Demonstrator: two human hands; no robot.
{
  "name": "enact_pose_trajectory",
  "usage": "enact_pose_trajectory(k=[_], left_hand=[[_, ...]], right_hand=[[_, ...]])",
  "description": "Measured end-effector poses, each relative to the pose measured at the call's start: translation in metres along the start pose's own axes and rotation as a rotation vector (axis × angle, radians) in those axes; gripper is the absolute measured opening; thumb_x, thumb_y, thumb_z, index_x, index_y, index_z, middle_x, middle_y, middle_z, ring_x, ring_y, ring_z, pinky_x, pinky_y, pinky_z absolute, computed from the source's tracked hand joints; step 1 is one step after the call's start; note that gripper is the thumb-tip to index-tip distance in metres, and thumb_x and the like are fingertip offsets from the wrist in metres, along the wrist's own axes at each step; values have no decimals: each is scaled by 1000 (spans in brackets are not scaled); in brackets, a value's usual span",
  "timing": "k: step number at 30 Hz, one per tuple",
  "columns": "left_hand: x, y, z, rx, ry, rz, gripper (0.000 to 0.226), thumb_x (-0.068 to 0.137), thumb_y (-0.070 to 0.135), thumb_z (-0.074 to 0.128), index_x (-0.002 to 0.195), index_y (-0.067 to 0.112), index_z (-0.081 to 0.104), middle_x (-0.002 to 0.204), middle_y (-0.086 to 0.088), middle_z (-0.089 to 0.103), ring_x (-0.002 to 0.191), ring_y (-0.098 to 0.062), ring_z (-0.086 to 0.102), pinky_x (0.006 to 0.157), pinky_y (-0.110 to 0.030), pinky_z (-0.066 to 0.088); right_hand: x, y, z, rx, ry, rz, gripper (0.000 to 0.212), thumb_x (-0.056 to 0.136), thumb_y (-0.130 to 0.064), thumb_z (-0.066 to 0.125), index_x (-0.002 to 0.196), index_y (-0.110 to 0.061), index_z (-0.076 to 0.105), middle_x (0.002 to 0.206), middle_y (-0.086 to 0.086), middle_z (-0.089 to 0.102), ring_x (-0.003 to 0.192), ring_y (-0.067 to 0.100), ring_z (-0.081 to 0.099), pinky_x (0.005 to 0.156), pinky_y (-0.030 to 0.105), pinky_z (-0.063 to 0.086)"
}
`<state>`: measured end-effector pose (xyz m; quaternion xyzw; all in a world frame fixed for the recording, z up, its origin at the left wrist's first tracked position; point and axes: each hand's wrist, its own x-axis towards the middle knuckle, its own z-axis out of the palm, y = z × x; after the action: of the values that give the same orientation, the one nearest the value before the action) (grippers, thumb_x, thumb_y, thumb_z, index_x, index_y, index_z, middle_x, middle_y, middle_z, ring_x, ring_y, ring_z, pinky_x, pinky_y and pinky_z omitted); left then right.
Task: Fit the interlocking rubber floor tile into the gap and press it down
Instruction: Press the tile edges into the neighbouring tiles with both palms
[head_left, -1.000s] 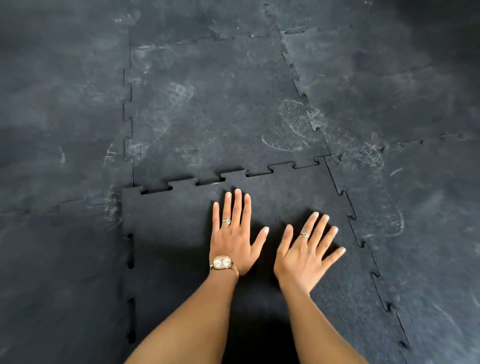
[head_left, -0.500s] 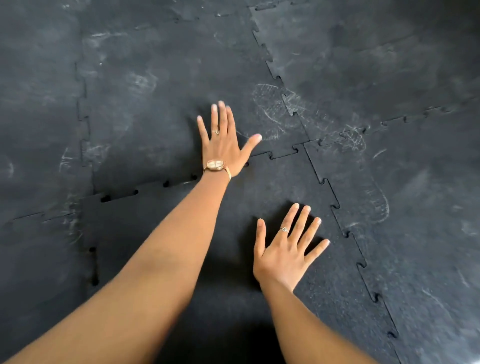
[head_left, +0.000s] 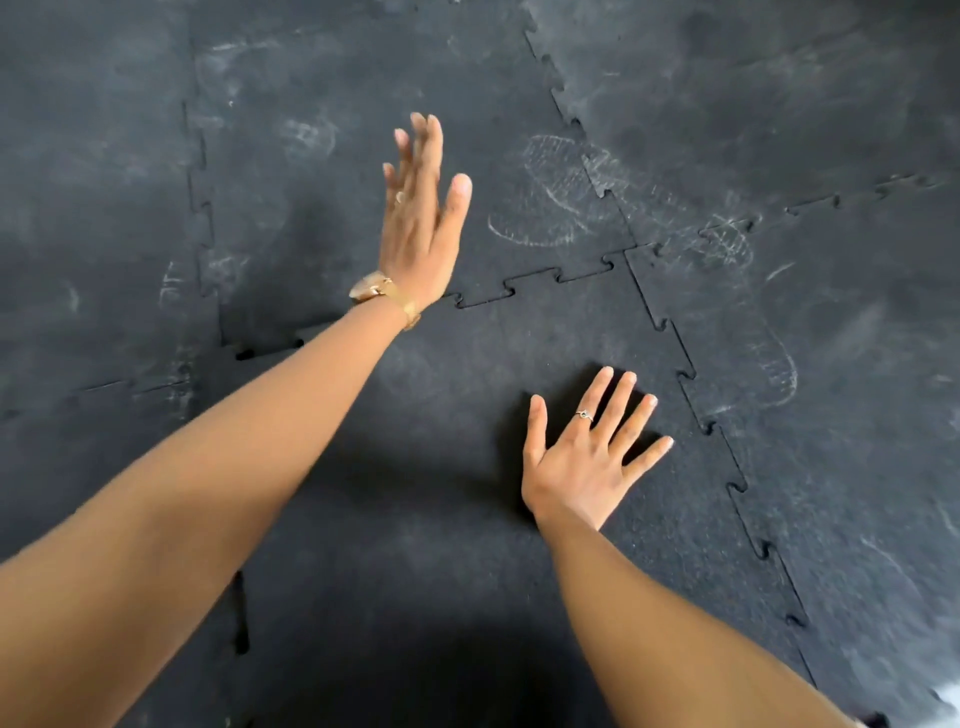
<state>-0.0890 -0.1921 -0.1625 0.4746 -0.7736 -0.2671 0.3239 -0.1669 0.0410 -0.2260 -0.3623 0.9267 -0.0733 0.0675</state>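
Rubber floor tile (head_left: 467, 395) sits in gap w/ seams showing.
R hand (head_left: 582, 462) flat, fingers spread on it; L hand (head_left: 421, 228) open, lifted edge-on.

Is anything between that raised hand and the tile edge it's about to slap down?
Nothing visible. The left hand is lifted, blurred, above the tile's far seam, with only bare mat beneath it. The right hand lies flat on the tile, well to the side. Small dark gaps show at the seam's left end.
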Motion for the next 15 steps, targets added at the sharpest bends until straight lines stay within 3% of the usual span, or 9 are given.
enact_pose_trajectory(k=[3,6,11,15], left_hand=[[-4,-22,0,379,-43,102,62,103,40,18,154,6,6,162,-17,2,150,-32,-4,121,-44,-8],[-8,-55,30,679,-169,-84,74,98,55,13,155,9,3,163,-15,2,150,-31,-2,119,-57,-7],[-3,-55,30,703,-187,-149,74,98,58,18,155,13,5,163,-14,2,150,-31,-5,117,-61,-4],[-6,-50,23,552,-239,-177,64,99,56,18,151,21,29,162,-5,17,151,-27,3,118,-57,-6]], right_hand=[[0,-2,0,-16,4,14,81,95,-67,13,157,-16,4,165,7,6,151,32,-2,118,62,-2],[0,-1,2,-55,6,-6,81,94,-68,9,157,-17,2,165,6,4,151,32,-4,118,61,-4],[-22,-20,6,87,39,83,80,95,-62,17,154,-11,0,165,10,10,151,29,-1,116,65,-1],[-84,-75,16,66,-12,-153,75,97,-59,20,155,-11,18,163,8,19,151,29,12,117,64,2]])
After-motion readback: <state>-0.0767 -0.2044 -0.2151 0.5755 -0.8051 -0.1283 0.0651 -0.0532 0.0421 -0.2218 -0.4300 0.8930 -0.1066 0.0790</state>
